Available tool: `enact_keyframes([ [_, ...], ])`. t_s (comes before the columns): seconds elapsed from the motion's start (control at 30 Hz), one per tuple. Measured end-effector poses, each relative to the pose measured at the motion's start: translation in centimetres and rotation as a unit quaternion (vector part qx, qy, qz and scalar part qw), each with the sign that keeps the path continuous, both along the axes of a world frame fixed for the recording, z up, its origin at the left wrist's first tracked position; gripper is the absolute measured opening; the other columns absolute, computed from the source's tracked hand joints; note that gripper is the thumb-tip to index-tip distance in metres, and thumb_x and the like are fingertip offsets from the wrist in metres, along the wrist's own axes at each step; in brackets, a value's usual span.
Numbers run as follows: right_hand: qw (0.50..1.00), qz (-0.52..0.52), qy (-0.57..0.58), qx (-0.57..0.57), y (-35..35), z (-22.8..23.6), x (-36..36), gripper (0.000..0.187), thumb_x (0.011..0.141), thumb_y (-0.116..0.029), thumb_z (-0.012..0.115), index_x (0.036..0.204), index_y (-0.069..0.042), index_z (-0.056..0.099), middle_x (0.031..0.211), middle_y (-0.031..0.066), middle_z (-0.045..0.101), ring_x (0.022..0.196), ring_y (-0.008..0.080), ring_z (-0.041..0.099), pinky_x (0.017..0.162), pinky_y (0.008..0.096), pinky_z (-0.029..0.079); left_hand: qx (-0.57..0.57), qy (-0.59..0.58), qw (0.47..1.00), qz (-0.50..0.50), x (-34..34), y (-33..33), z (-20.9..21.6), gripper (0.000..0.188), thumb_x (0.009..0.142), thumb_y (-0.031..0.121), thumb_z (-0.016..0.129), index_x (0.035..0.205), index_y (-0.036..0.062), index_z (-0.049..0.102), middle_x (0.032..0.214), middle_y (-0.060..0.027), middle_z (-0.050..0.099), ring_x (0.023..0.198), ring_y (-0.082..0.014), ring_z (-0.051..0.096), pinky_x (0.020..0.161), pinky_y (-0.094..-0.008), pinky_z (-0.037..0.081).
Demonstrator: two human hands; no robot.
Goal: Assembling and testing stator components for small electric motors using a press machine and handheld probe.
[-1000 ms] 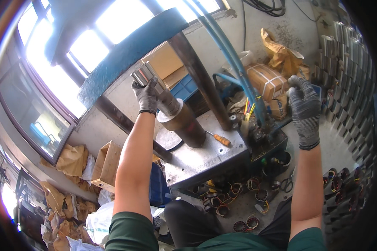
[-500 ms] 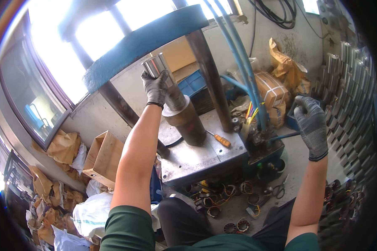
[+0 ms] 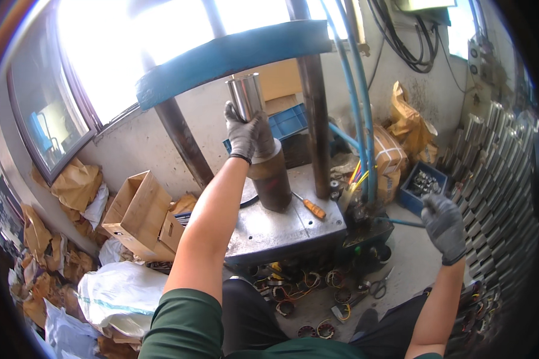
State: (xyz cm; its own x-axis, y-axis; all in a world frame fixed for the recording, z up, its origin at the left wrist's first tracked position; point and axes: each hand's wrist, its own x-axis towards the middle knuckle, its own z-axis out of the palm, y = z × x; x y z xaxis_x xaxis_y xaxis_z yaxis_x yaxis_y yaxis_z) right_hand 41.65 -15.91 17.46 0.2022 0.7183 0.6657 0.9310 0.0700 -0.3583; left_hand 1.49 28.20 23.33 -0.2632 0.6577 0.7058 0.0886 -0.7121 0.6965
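Upright between the press columns, a shiny metal cylinder (image 3: 245, 94) stands over a thick dark steel cylinder (image 3: 270, 185) with a pale collar. My left hand (image 3: 244, 133), in a grey glove, is closed around the shiny cylinder's lower part. A blue press plate (image 3: 233, 57) spans just above its top. At the right my gloved right hand (image 3: 444, 227) is curled at the end of a thin lever (image 3: 401, 222); the hand hides the lever's tip. A screwdriver (image 3: 313, 208) with an orange handle lies on the steel press table (image 3: 281, 233).
Wire-wound rings (image 3: 285, 307) and scissors (image 3: 378, 289) lie on the floor below. Many metal cylinders (image 3: 491, 173) are stacked at the right, beside a blue bin (image 3: 422, 188) of small parts. At the left are a wooden box (image 3: 139, 209) and a white sack (image 3: 123, 293).
My view has shifted. My left hand stays around the shiny cylinder, which looks more upright. My right hand has come down, its fingers now curled at the lever.
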Motion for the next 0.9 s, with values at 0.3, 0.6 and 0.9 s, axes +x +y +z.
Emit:
enact_keyframes([
  [0.3,0.961,0.001,-0.172,-0.216,-3.4,-0.2,0.6,0.024,0.081,-0.018,0.076,0.102,-0.005,0.078,0.097,0.0176,0.077,0.093,0.0376,0.074,0.089,0.0456,0.059,-0.152,0.068,0.986,-0.016,-1.6,-2.4,-1.7,0.096,0.066,0.041,0.101,0.143,0.0023,0.058,0.120,-0.0180,0.078,0.108,-0.0295,0.076,0.098,-0.0390,0.060],
  [0.6,0.950,0.289,-0.048,-0.104,8.9,7.6,-12.5,0.075,0.089,-0.014,0.083,0.158,-0.007,0.052,0.123,0.0178,0.073,0.121,0.0363,0.070,0.108,0.0451,0.053,-0.150,0.040,0.984,-0.090,-2.0,-4.4,-1.0,0.092,0.067,0.037,0.104,0.140,0.0019,0.059,0.125,-0.0153,0.076,0.113,-0.0251,0.073,0.102,-0.0373,0.059],
  [0.9,0.881,0.342,0.327,-0.015,34.1,13.0,-28.2,0.130,0.082,-0.043,0.094,0.170,0.007,0.013,0.150,0.0266,0.058,0.140,0.0329,0.057,0.118,0.0431,0.048,-0.149,0.022,0.981,-0.124,-2.7,-4.8,-1.0,0.088,0.067,0.038,0.101,0.135,-0.0001,0.062,0.121,-0.0172,0.078,0.110,-0.0273,0.076,0.100,-0.0393,0.059],
])
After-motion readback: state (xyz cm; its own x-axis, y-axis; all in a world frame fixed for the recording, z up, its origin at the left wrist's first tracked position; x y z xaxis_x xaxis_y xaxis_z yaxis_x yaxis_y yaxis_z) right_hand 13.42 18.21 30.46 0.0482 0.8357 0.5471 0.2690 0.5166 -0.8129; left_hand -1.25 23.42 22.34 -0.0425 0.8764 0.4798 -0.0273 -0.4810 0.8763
